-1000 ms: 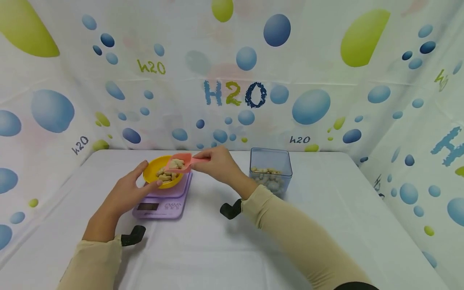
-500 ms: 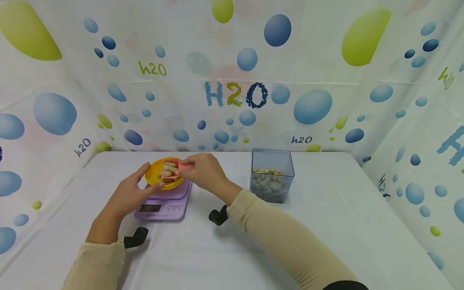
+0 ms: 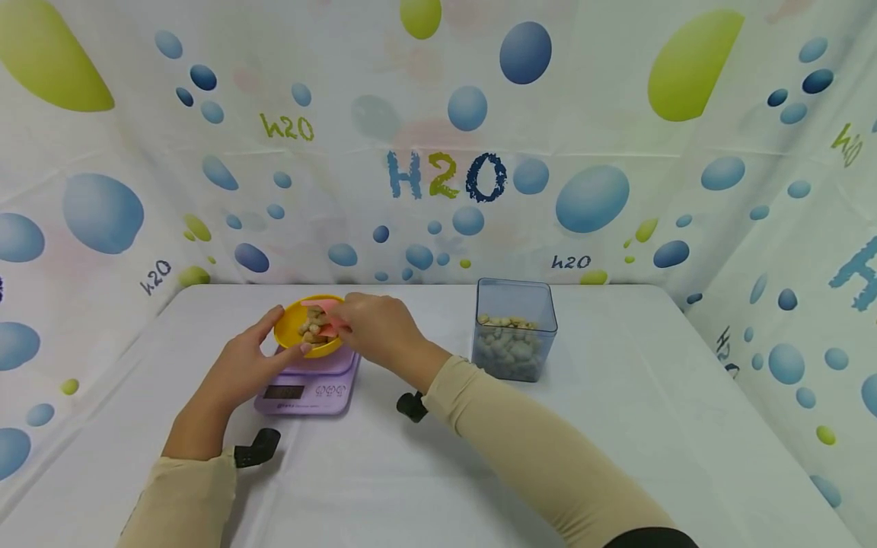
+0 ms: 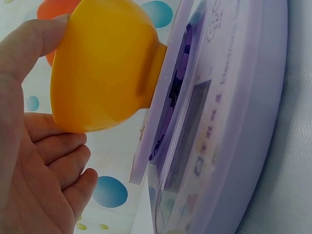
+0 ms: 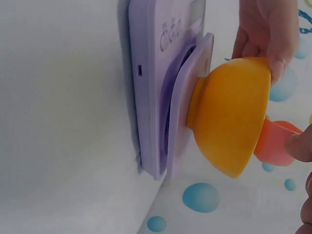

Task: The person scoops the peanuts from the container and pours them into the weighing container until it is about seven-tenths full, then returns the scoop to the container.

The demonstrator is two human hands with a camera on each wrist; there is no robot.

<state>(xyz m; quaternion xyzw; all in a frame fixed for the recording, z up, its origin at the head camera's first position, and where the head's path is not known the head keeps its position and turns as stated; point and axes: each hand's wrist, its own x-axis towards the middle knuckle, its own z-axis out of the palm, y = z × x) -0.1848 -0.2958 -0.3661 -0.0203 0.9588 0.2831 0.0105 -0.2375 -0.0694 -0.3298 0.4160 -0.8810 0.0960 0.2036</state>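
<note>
A yellow bowl [image 3: 288,327] with peanuts [image 3: 314,327] in it stands on the raised plate of a lilac kitchen scale [image 3: 332,396]. My left hand [image 3: 240,371] steadies it from the left, thumb on the near rim and fingers on the far rim. In the left wrist view the bowl's foot [image 4: 152,73] rests on the plate. My right hand [image 3: 380,327] pinches the handle of a pink scoop [image 3: 325,306], tipped over the bowl's right side. The right wrist view shows the scoop's outer side [image 5: 274,145] at the rim; its inside is hidden there.
A clear bluish box [image 3: 514,342], partly filled with peanuts, stands to the right of the scale. White cloth [image 3: 425,487] covers the table. A white printed curtain [image 3: 329,183] hangs behind it. Black camera mounts [image 3: 256,447] stick out at both wrists.
My right hand has moved left with the scoop and turned it over the bowl. The peanuts seen in the scoop earlier now show in the bowl. My left hand keeps its hold.
</note>
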